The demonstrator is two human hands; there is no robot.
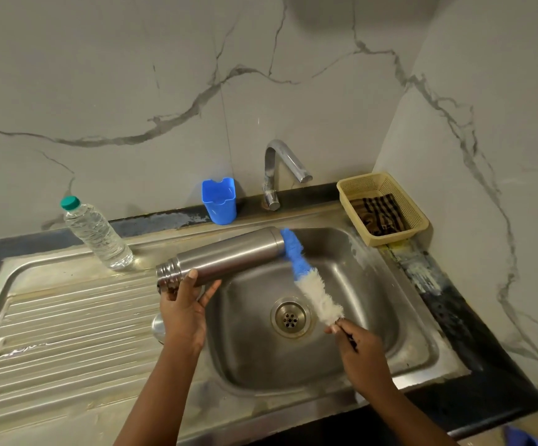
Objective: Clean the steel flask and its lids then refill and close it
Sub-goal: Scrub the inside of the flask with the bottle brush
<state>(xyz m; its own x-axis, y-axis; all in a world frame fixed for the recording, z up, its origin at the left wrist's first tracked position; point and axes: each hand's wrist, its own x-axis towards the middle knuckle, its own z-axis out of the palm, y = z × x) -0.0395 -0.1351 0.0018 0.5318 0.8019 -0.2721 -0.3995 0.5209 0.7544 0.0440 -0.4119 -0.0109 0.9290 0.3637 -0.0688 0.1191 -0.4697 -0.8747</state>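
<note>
Cylindrical brushed-steel flask, held level over the sink so drips fall in; left hand grasps its neck, right hand pinches the blue-and-white bottle brush against its base.

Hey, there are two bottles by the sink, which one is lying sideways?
The steel flask, held level over the sink by the left hand. The clear plastic water bottle with the green cap stands on the drainboard.
</note>
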